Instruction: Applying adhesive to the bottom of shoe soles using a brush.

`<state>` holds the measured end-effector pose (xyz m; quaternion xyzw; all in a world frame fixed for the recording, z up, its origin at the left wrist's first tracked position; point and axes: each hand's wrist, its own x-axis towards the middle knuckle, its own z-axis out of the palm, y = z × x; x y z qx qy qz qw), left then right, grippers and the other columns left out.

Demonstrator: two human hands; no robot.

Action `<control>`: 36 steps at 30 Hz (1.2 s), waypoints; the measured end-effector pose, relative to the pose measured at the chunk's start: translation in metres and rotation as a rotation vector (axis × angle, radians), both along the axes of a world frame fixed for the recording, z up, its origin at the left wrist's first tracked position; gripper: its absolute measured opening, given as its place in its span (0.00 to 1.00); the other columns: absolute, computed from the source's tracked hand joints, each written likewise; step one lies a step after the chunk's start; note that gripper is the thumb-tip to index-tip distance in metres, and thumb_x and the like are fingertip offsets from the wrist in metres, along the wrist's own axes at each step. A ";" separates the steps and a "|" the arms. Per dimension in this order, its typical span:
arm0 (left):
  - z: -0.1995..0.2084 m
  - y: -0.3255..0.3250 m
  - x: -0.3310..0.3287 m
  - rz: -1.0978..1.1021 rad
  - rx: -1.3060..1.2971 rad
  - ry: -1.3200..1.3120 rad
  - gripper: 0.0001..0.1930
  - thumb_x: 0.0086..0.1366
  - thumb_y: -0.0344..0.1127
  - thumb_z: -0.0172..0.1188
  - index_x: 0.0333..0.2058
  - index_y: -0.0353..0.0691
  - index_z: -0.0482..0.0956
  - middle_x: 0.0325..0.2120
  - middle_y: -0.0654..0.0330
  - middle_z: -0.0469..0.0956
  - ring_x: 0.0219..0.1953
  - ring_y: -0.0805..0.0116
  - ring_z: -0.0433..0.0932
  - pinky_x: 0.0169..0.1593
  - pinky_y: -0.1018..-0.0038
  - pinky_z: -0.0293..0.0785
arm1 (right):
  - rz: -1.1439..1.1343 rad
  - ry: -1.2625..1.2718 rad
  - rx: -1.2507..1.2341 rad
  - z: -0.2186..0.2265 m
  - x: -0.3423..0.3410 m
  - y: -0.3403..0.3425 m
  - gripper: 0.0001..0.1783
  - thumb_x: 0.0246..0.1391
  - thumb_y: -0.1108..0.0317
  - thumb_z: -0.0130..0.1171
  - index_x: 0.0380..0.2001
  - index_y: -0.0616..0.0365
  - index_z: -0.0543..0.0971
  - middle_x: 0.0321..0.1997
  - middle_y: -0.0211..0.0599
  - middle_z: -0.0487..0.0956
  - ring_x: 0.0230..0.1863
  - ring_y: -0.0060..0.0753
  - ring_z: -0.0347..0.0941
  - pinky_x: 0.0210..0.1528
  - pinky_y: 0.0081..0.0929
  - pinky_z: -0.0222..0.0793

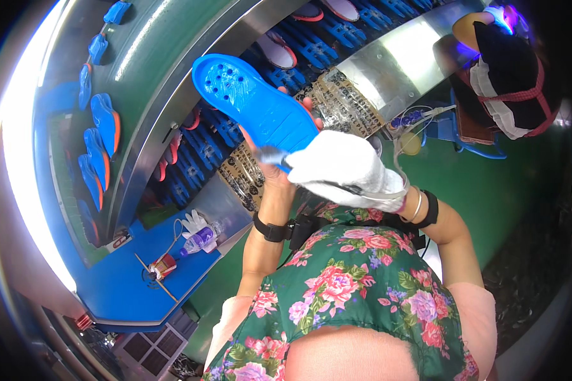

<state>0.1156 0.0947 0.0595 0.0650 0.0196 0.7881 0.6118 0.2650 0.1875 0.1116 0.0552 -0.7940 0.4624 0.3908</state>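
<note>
A blue shoe sole (260, 101) with a cluster of round holes in its upper end is held up in front of me, its surface shiny as if wet. My bare left hand (275, 176) grips it from beneath, fingers curled round the far edge and thumb at the near side. My right hand (340, 162), in a white glove, is closed on a brush (271, 155) whose blurred grey tip lies at the sole's lower left edge. The glove hides the lower end of the sole and most of the brush.
Behind the sole runs a metal-edged line with blue racks (314, 47) and pink-rimmed shoe parts (278, 51). More blue soles (106, 124) lie on the green surface at left. A blue table (124, 279) bears a purple bottle (200, 240). A co-worker (505, 76) sits at upper right.
</note>
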 end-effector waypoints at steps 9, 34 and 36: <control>0.004 0.001 -0.013 0.066 -0.159 0.091 0.53 0.57 0.80 0.52 0.69 0.44 0.59 0.58 0.41 0.72 0.48 0.40 0.78 0.45 0.51 0.82 | 0.017 0.023 0.008 0.000 -0.001 0.006 0.08 0.47 0.72 0.72 0.34 0.53 0.87 0.37 0.36 0.87 0.36 0.36 0.82 0.40 0.32 0.78; 0.005 0.006 -0.040 -0.166 -0.048 0.147 0.54 0.59 0.66 0.56 0.71 0.33 0.47 0.65 0.36 0.60 0.53 0.36 0.75 0.53 0.47 0.79 | 0.243 -0.119 -0.114 -0.004 0.022 0.003 0.12 0.47 0.72 0.71 0.38 0.50 0.86 0.40 0.32 0.86 0.36 0.36 0.81 0.38 0.32 0.78; 0.004 0.004 -0.044 -0.195 -0.059 0.188 0.54 0.59 0.66 0.57 0.71 0.33 0.48 0.64 0.36 0.61 0.54 0.36 0.75 0.53 0.48 0.78 | 0.229 -0.136 -0.305 -0.003 0.019 0.009 0.09 0.46 0.72 0.72 0.35 0.53 0.87 0.37 0.33 0.86 0.36 0.36 0.82 0.39 0.32 0.77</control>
